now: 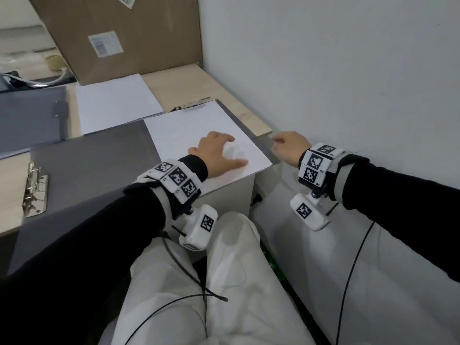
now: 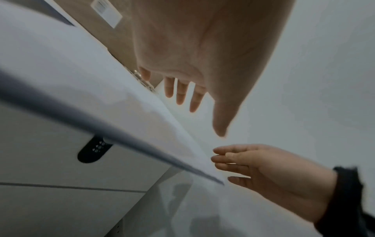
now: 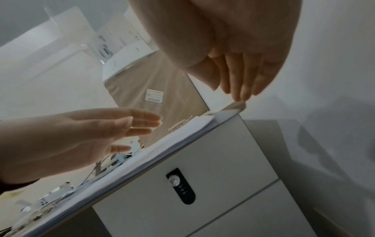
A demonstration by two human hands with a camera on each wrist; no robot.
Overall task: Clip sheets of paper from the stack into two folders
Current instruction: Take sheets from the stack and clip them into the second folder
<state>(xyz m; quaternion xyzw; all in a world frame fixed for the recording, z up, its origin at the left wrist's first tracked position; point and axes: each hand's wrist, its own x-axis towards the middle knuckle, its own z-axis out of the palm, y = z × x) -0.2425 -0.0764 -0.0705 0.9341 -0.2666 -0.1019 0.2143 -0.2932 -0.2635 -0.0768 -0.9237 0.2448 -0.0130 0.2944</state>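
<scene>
An open grey folder point(image 1: 99, 155) lies on the desk. White sheets point(image 1: 199, 130) cover its right half, their top edge by a metal clip point(image 1: 191, 105). My left hand point(image 1: 224, 150) hovers just over these sheets with fingers spread and straight, palm down point(image 2: 182, 89), holding nothing. My right hand point(image 1: 286, 145) is off the folder's right edge, fingers straight point(image 3: 239, 80); one fingertip is at the far right corner of the desk. The loose paper stack point(image 1: 117, 103) lies behind the folder. A second grey folder point(image 1: 29, 115) lies closed at the far left.
A lever clip mechanism point(image 1: 34, 190) sits at the open folder's left side. A large cardboard box point(image 1: 124, 33) leans at the back. The white wall point(image 1: 348, 70) stands close on the right. A white drawer unit with a black lock point(image 3: 180, 186) is under the desk.
</scene>
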